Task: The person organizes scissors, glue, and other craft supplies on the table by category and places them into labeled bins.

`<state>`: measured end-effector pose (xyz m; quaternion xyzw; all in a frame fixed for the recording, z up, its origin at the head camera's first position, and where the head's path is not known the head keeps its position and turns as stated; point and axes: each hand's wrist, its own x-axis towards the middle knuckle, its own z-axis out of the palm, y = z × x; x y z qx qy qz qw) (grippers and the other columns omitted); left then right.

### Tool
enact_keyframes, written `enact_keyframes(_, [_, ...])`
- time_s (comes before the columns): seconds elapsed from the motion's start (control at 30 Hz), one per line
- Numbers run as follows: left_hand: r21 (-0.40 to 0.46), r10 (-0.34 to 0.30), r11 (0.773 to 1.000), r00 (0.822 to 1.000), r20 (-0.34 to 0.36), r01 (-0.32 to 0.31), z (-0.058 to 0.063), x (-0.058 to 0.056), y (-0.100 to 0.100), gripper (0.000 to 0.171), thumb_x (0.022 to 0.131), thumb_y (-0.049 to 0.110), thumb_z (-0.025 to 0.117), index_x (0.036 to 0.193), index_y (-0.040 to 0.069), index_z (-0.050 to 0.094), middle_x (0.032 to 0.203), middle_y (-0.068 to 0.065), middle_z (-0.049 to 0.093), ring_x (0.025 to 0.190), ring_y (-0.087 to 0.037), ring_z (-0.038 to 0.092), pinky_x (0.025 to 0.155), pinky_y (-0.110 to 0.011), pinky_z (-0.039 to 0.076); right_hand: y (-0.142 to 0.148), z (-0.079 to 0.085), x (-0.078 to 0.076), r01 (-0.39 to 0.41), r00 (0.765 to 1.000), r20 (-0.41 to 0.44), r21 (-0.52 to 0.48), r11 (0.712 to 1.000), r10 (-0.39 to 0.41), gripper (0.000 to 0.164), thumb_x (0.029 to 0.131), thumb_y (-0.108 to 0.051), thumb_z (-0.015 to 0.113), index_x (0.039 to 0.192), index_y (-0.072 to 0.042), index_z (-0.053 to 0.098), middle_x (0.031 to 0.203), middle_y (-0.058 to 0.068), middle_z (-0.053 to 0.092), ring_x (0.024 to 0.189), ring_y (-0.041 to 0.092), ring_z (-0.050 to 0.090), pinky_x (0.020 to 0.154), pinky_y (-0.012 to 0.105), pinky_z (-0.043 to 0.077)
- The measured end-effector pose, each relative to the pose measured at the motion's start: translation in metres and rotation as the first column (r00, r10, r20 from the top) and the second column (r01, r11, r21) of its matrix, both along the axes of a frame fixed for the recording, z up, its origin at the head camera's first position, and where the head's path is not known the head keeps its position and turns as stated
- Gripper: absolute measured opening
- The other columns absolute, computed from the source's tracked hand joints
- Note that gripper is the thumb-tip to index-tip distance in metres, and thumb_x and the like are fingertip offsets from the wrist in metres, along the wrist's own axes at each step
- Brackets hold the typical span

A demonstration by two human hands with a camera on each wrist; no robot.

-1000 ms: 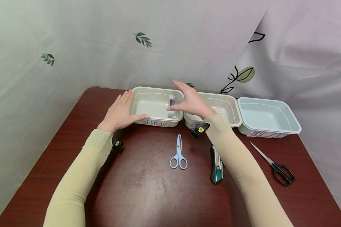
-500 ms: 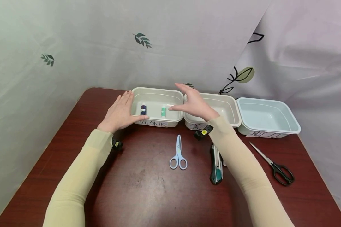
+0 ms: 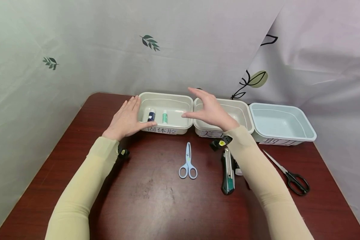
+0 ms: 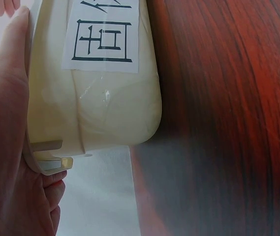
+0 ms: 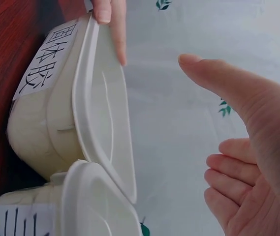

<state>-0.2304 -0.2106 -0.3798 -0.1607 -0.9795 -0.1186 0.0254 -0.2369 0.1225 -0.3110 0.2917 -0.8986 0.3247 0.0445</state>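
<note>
My left hand (image 3: pixel 125 118) rests at the left end of the left cream bin (image 3: pixel 178 128), fingers straight along its side and thumb on the front rim. In the left wrist view the thumb lies along the rim, with other fingertips showing beyond the corner. Inside that bin lie a dark blue glue stick (image 3: pixel 151 115) toward the left and a green glue stick (image 3: pixel 165 117) beside it. My right hand (image 3: pixel 211 110) hovers over the middle cream bin (image 3: pixel 248 116), holding nothing. Its thumb and fingers are spread apart, as the right wrist view (image 5: pixel 258 128) confirms.
A pale blue bin (image 3: pixel 306 125) stands at the right end of the row. Before the bins lie light blue scissors (image 3: pixel 188 163), a utility knife (image 3: pixel 228 175) and black-handled scissors (image 3: pixel 295 181). A white-ended item (image 3: pixel 238 171) is partly hidden by the right sleeve.
Both glue sticks have shifted from the right end of the left bin toward its left. My right hand has drawn slightly right, away from that bin. The left hand stays in place.
</note>
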Motion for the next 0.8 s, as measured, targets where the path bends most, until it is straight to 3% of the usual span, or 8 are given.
enact_keyframes(0.8, [-0.004, 0.005, 1.0, 1.0, -0.002, -0.005, 0.002, 0.001, 0.001, 0.126, 0.083, 0.085, 0.051, 0.16, -0.006, 0.01, 0.167, -0.023, 0.011, 0.154, -0.032, 0.008, 0.124, -0.041, 0.001, 0.051, 0.014, 0.033, -0.031, 0.995, -0.094, 0.011, 0.999, 0.032, 0.09, 0.077, -0.037, 0.092, 0.152, -0.009, 0.049, 0.148, 0.008, 0.053, 0.137, 0.023, 0.047, 0.112, 0.043, 0.039])
